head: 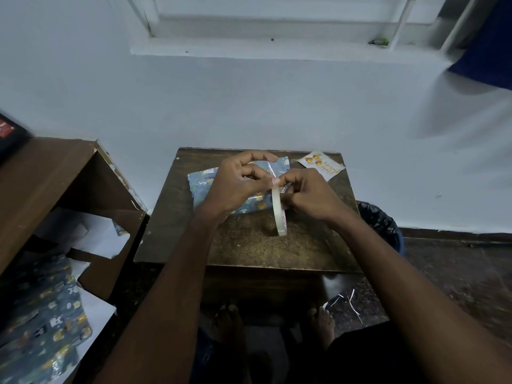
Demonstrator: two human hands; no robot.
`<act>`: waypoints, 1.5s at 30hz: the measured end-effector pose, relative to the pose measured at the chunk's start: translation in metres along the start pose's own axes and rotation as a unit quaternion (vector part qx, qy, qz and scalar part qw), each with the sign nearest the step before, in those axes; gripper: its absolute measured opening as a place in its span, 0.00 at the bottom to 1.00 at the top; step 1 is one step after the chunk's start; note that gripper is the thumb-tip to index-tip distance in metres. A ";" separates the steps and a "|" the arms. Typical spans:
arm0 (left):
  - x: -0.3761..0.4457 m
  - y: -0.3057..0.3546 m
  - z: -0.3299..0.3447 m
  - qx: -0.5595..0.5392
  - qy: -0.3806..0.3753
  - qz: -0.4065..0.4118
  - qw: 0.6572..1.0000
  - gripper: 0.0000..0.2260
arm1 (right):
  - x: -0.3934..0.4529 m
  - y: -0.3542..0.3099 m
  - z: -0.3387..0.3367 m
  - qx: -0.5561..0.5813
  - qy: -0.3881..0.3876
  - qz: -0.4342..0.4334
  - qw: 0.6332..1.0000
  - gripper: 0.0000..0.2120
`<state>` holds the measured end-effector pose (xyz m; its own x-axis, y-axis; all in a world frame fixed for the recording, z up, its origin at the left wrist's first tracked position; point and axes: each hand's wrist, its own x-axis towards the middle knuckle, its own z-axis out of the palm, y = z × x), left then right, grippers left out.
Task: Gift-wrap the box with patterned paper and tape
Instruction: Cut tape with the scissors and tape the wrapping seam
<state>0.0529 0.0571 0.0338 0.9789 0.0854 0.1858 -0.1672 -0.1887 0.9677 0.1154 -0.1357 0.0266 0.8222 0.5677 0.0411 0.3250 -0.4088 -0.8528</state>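
Observation:
The box wrapped in blue patterned paper [203,184] lies on the far half of the small brown table [249,245], partly hidden by my hands. Above it I hold a thin roll of clear tape [278,214] on edge. My right hand [310,195] grips the roll near its top. My left hand [238,181] pinches the tape's free end with thumb and fingers, and a short clear strip stretches between the two hands.
A birthday card with gold balloons [321,164] lies at the table's far right corner. A black-lined bin [379,220] stands right of the table. A brown shelf unit [55,189] at left holds spare patterned paper [41,322]. My feet are under the table.

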 end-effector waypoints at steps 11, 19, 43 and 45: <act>0.002 0.000 0.021 0.022 -0.043 0.006 0.999 0.11 | -0.001 0.027 -0.053 -0.227 0.067 0.150 0.960 0.10; 0.002 0.005 0.026 0.016 -0.035 0.001 0.999 0.15 | 0.006 0.030 -0.035 -0.358 0.065 0.175 0.915 0.12; 0.001 0.009 0.021 -0.016 -0.039 -0.028 0.999 0.17 | -0.018 0.012 -0.090 0.048 -0.105 0.094 0.989 0.21; 0.001 0.009 0.021 -0.012 -0.040 -0.024 0.999 0.17 | -0.018 0.009 -0.091 0.052 -0.122 0.094 0.987 0.23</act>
<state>0.0550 0.0353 0.0390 0.9919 0.0147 0.1260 -0.1220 -0.1627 0.9791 0.1458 -0.2148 0.0658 0.7222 0.6489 -0.2396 0.1165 -0.4556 -0.8825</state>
